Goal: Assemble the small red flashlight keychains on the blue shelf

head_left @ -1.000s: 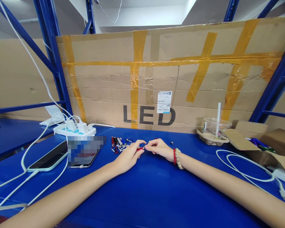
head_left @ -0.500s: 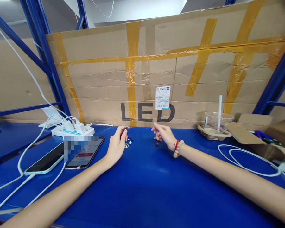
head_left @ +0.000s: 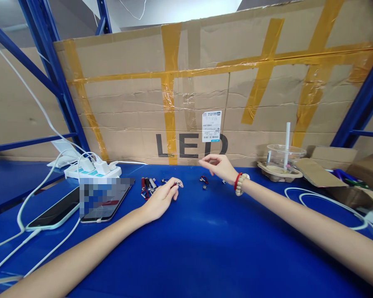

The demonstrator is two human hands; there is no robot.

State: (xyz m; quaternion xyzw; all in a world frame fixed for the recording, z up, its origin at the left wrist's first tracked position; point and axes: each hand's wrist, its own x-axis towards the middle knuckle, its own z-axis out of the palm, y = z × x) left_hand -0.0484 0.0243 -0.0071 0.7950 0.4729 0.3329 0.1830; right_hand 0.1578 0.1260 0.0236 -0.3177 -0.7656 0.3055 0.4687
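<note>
My left hand [head_left: 161, 200] is closed, with a small shiny silver piece [head_left: 179, 184] at its fingertips; its kind is too small to make out. Just behind that hand lies a row of small cylinders with cords [head_left: 147, 184], in red, black, silver and blue, partly hidden by the fingers. Above the table, my right hand [head_left: 220, 166] hangs with its fingers stretched leftward and nothing visible in them. Below its fingertips are a small item with a red cord [head_left: 204, 179] and a dark little piece [head_left: 204, 187]. Another tiny metal piece [head_left: 224, 182] sits near the right wrist.
Two phones [head_left: 54, 209] [head_left: 107, 207] and a white power strip [head_left: 93, 170] with cables are at left. A large taped cardboard box [head_left: 127, 107] stands behind the blue table [head_left: 186, 248]. At right are a clear cup with a straw [head_left: 282, 155], a white cable [head_left: 317, 211] and an opened carton [head_left: 317, 171].
My left hand has moved right and slightly down, uncovering the row of cylinders; the red piece at its fingers has given way to a silver one. My right hand has shifted slightly right.
</note>
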